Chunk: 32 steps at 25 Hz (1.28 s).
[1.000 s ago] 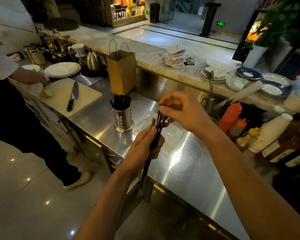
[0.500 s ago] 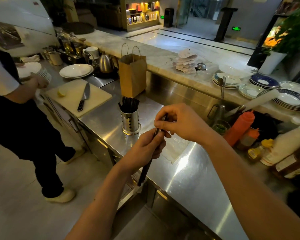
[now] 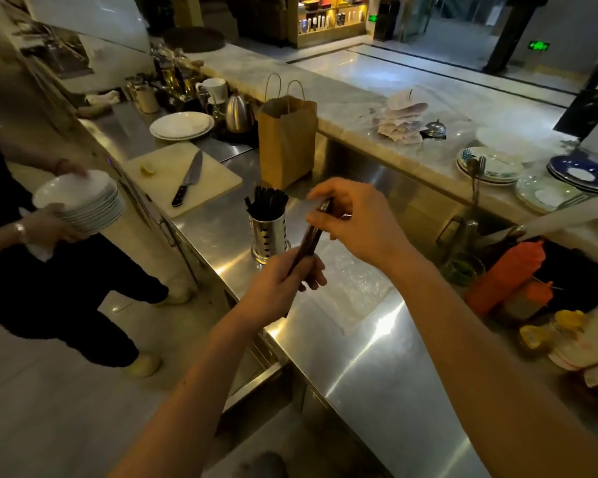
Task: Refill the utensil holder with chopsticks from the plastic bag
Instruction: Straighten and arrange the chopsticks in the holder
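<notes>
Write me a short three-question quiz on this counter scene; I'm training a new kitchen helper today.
1. True or false: the holder already contains chopsticks.
2. Which hand grips the lower part of the bundle of chopsticks: A left, B right?
3. What lies on the cutting board beside the lemon piece?

Key: 1 true; 2 A; 3 a knife.

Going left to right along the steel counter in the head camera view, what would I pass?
Stack of white bowls in another person's hands → cutting board with knife → utensil holder → chopsticks held by both hands → plastic bag → orange squeeze bottle.
</notes>
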{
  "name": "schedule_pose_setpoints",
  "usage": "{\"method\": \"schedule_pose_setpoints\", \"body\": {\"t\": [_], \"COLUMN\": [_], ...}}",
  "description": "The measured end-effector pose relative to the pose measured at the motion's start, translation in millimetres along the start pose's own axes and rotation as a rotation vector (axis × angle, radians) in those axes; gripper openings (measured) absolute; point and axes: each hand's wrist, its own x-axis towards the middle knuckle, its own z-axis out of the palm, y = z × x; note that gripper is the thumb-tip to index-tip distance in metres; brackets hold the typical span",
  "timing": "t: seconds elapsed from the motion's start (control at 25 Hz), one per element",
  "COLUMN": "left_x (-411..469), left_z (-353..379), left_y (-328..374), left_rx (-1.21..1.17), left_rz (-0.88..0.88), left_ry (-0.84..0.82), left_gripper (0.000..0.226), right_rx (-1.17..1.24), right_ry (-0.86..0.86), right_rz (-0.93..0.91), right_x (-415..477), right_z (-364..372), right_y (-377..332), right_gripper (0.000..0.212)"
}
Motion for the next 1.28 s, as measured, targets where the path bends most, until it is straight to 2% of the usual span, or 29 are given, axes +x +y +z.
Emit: {"method": "schedule_pose_setpoints", "body": {"t": [0.08,0.2,0.32,0.48,0.72,1.04,1.28], "left_x": [16,50,86,142,195,225,220], "left_z": [-6,-17,-30,-64,-99,-85,-49], "left_y": [-8,-20,-29,-41,-73,-108,-125], "left_rx": [0.021,0.014,0.076,0.311,0.443,0.392,0.242], "left_rz": [-0.002,0.016,0.023,-0.014,-0.164,-0.261,-0.313], "left_ry": [0.041,0.029,0.063,0.17,0.273,0.511,0.646], "left_gripper": [0.025,0.025,0.024,0.021,0.023,0.018,0.017], "right_rx": [0.128,0.219,0.148,-0.001,0.002,-0.044,-0.046], "right_ry": [-0.026,-0.116,-0.111,-0.033,-0.034,-0.061,-0.13], "right_rz": [0.02,0.093,0.048,-0.036,-0.047,-0.002,0.07], "right_x": [11,41,80,135,195,215,205], "right_z": [2,5,11,32,67,93,104], "right_y": [11,34,52,67,97,141,173], "right_gripper": [0.028,0.022,0.015,0.01,0.008,0.009,0.009]}}
